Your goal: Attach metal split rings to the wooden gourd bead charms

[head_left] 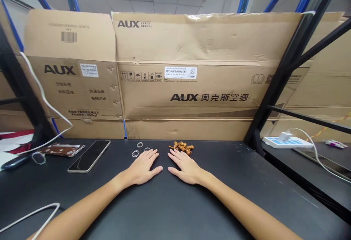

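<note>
My left hand (144, 166) lies flat, palm down, on the black table (175, 203), fingers stretched out and holding nothing. Just beyond its fingertips lie three small metal rings (138, 149). My right hand (184, 165) rests flat beside it, fingers together and extended, empty. A small heap of brown wooden gourd-shaped charms (182, 147) sits right in front of the right fingertips.
A phone (89, 155) lies face up left of the hands, with a brown wrapper (62, 149) and a white cable (41, 97) further left. Large AUX cardboard boxes (192, 71) wall off the back. A black rack post (285, 71) and a power strip (286, 142) stand at right.
</note>
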The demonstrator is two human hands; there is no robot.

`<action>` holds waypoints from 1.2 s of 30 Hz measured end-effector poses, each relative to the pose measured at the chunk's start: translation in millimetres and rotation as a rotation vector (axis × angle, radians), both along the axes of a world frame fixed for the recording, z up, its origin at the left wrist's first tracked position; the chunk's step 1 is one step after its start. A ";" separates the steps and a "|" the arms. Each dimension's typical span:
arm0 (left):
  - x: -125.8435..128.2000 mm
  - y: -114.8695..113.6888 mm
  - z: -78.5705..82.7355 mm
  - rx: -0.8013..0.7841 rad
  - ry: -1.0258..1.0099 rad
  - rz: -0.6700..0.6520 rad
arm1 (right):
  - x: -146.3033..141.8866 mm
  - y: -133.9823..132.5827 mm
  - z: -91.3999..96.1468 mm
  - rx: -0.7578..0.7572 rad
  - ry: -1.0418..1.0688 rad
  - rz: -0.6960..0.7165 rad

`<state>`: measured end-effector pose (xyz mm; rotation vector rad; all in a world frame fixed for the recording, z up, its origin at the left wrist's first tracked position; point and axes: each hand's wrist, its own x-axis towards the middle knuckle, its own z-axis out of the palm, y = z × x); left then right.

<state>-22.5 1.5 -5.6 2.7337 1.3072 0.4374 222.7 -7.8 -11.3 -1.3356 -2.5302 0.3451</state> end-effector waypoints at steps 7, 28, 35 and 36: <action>-0.7 0.1 -0.6 -0.009 0.014 0.004 | -0.5 -1.8 0.7 0.044 0.005 0.008; 1.2 -3.2 0.6 0.009 -0.112 -0.083 | -3.9 2.0 0.4 0.376 0.079 -0.082; 1.7 -2.9 -1.0 0.033 -0.133 -0.027 | -4.3 5.3 0.7 0.416 0.149 -0.136; 1.8 -2.8 -0.9 0.025 -0.135 -0.035 | -4.1 6.5 -0.2 0.407 0.137 -0.137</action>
